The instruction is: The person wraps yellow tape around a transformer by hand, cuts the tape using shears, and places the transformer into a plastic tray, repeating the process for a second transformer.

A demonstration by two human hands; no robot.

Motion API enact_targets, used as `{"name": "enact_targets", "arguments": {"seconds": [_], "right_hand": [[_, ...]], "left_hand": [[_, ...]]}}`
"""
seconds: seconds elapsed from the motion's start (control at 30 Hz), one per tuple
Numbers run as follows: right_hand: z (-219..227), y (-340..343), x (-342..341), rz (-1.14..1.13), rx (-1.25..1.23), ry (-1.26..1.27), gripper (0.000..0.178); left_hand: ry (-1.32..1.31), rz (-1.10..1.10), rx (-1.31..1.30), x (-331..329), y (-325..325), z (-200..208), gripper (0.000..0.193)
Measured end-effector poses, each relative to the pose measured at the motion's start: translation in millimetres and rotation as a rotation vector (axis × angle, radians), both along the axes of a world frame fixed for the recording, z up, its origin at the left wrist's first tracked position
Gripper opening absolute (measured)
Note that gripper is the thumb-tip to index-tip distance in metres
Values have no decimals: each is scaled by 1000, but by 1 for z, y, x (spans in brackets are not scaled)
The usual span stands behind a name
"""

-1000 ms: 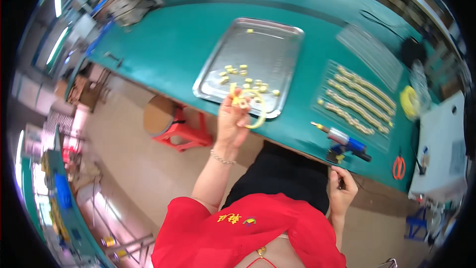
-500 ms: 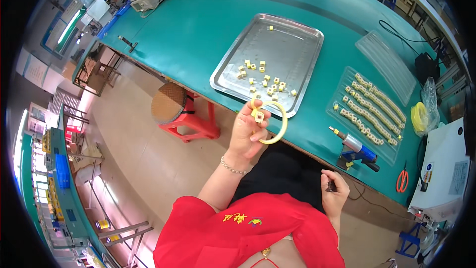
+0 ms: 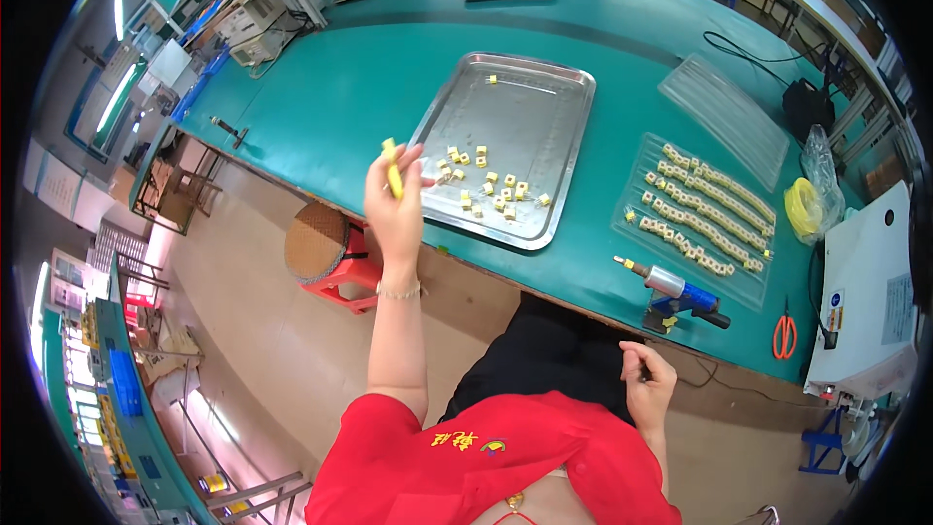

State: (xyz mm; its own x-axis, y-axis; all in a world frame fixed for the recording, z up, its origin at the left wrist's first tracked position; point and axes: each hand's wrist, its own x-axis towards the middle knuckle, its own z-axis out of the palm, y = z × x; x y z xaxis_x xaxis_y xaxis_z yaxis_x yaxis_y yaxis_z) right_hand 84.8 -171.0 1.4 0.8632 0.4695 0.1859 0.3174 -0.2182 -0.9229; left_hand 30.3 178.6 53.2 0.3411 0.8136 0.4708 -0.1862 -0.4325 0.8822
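Observation:
My left hand (image 3: 396,219) is raised beside the near left edge of the metal tray (image 3: 491,122), fingers closed on a roll of yellow tape (image 3: 393,171) that shows almost edge-on. Several small yellow-and-white coil parts (image 3: 509,212) with pins lie scattered in the tray. Low over my lap, close to the table edge, my right hand (image 3: 648,384) has its fingers curled; a small dark thing may be between them, too hidden to name. Nearest to it on the table stands a blue-and-silver winding tool (image 3: 680,292) with a yellow-tipped shaft.
At right, a clear plastic tray (image 3: 632,243) holds rows of coil parts (image 3: 700,206), with an empty clear tray (image 3: 724,117) behind. Orange scissors (image 3: 784,335), a white machine (image 3: 870,297) and bagged yellow rolls (image 3: 804,209) stand farther right. A red stool (image 3: 340,277) is at left.
My left hand has swung left and up with the tape roll, turning it edge-on; the coil part at its fingers no longer shows. My right hand stays low. Another person's hand appears far off.

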Motion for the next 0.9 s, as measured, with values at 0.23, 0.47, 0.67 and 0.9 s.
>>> {"name": "enact_targets", "arguments": {"seconds": [0.23, 0.47, 0.67, 0.9], "right_hand": [[9, -38, 19, 109, 390, 384, 30], [34, -64, 103, -322, 102, -187, 9], [9, -76, 171, -286, -220, -201, 22], [-3, -66, 195, -217, -323, -215, 24]], "left_hand": [[155, -337, -255, -26, -93, -35, 26], [336, -925, -705, -51, -172, -61, 30], [356, -1001, -616, -25, -179, -58, 30], [299, -952, -668, -16, -175, -61, 28]]}}
